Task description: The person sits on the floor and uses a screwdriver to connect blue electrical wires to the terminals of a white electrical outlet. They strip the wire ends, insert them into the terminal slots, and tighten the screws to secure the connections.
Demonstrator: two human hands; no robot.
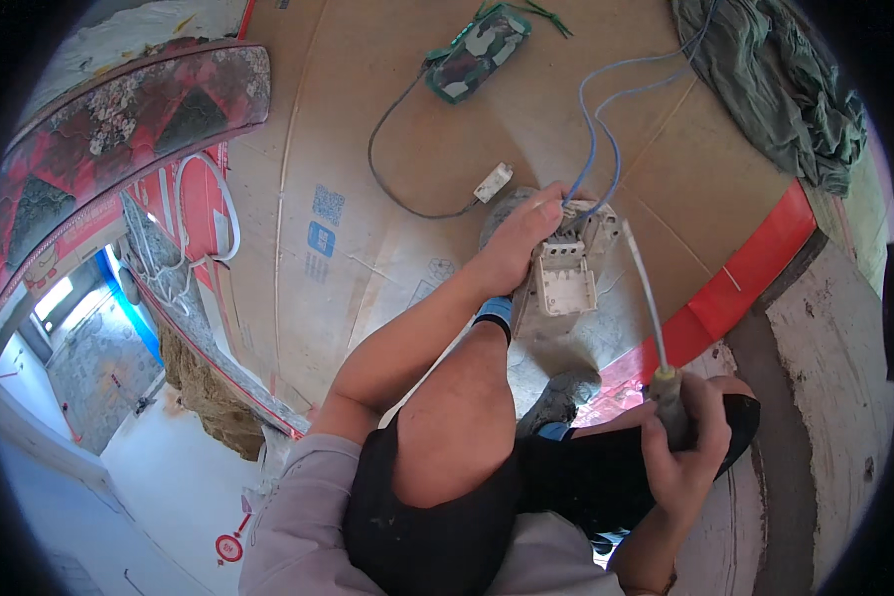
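A beige plastic electrical box [564,281] with a row of terminal holes stands between my feet, its casing dusty. My left hand [522,240] grips its upper left side, thumb beside the blue wires [592,124] that run into the top; the fingers behind are hidden. In my right hand [687,442] is a screwdriver [649,298] with a dark handle and a long pale shaft, held upright over my knee. Its tip reaches up by the box's upper right corner; whether it touches cannot be made out.
Flattened cardboard [368,129] covers the floor. A camouflage-patterned pouch [479,55] trails a grey cable to a small white block [493,183]. Dark green cloth [780,89] lies at the far right, beside a red strip [735,278]. A patterned padded board [129,119] is at the left.
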